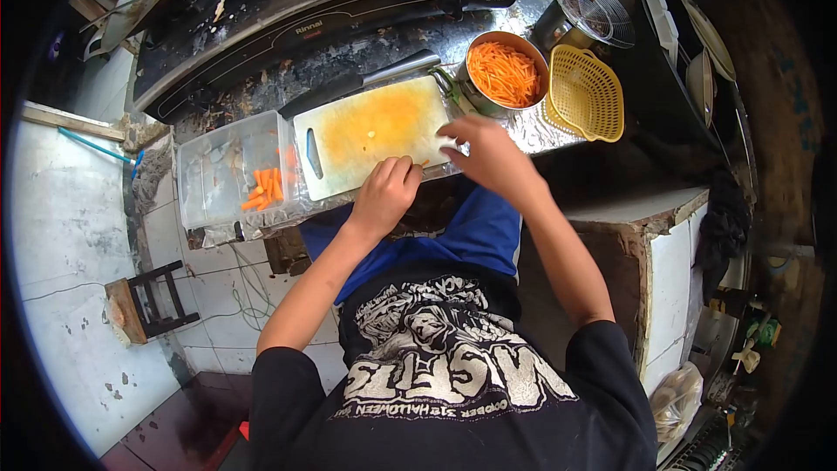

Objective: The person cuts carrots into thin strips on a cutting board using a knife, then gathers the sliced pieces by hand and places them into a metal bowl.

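An orange-stained white cutting board [349, 135] lies in front of me, with a few tiny bits on it. My left hand [390, 192] rests at the board's front edge, its fingers curled together; what they hold, if anything, is hidden. A small orange piece [425, 162] lies just right of those fingertips. At the board's right edge is my right hand [488, 153], thumb and index finger apart, nothing visible between them. Behind it stands a metal pot [542, 78] full of shredded carrot [503, 75]. A knife [349, 85] lies along the board's far side.
A clear divided container [209, 166] with carrot pieces [264, 188] sits left of the board. A yellow basket [586, 92] stands right of the pot, a wire strainer [596, 7] behind it. The stove [323, 30] runs along the back. Green stems [453, 92] lie beside the pot.
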Tool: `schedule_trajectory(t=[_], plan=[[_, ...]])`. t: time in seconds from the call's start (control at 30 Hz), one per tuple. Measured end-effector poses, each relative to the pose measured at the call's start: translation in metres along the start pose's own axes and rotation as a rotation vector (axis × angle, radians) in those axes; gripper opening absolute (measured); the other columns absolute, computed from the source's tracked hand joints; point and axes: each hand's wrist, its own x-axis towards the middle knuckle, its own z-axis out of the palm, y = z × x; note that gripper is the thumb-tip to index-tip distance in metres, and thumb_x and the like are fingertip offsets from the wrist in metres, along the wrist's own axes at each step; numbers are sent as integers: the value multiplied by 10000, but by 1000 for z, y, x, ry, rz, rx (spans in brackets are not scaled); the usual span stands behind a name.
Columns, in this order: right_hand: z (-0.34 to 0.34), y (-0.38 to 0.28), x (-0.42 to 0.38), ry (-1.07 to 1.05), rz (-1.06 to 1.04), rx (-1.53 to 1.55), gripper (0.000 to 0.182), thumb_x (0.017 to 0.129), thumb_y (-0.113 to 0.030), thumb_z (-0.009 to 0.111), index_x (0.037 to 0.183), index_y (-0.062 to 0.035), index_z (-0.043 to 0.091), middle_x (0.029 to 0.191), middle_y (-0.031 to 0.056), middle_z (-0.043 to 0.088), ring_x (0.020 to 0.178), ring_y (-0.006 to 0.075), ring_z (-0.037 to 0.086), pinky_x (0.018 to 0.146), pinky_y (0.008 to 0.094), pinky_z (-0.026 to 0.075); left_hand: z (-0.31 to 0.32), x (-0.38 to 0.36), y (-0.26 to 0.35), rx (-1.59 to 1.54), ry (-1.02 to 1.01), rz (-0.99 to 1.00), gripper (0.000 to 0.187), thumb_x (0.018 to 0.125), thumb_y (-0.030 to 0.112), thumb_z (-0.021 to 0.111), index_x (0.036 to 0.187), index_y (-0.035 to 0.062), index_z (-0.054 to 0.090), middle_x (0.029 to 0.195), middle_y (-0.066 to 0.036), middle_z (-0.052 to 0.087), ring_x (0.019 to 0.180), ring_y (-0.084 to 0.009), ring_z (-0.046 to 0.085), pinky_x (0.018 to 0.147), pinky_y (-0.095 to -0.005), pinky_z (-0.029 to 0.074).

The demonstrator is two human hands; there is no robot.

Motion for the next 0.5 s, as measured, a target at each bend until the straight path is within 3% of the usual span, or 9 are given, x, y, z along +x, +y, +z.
schedule_trajectory(t=[0.07, 0.23, 0.4, 0.47, 0.5], plan=[[19, -1, -13, -66, -55, -80, 349, 782, -76, 771, 1123, -42, 706, 1037, 158, 684, 905, 351, 682, 798, 410, 562, -4, 1, -2, -19, -65, 5, 219, 806, 33, 628, 1018, -5, 670, 1028, -132, 638, 972, -301, 636, 847, -384, 535], [28, 2, -19, -50, -56, -67, 369, 787, -74, 767, 1150, -57, 703, 1042, 148, 683, 897, 339, 687, 807, 404, 564, -5, 2, -7, -153, -14, -43, 178, 804, 2, 669, 982, -1, 665, 965, -130, 649, 909, -303, 647, 799, -381, 545], [12, 4, -22, -63, 110, 30, 346, 805, -78, 740, 1147, -42, 700, 1005, 166, 685, 905, 339, 688, 821, 405, 559, -6, 13, -13, -316, 85, -119, 143, 815, -7, 719, 954, -14, 688, 868, -123, 681, 795, -276, 678, 731, -368, 559], [8, 8, -27, -51, 129, 59, 341, 812, -80, 738, 1150, -45, 701, 1019, 169, 689, 913, 326, 696, 824, 398, 561, -20, 26, -9, -641, -18, -468, 140, 847, 24, 726, 981, -16, 721, 889, -112, 725, 777, -223, 705, 734, -344, 567], [8, 11, -31, -42, 146, 90, 337, 819, -83, 736, 1152, -47, 701, 1034, 172, 694, 922, 314, 704, 827, 391, 562, -24, 34, -12, -675, -68, -510, 192, 879, 77, 727, 1065, 31, 727, 975, -135, 737, 877, -190, 725, 778, -314, 571]])
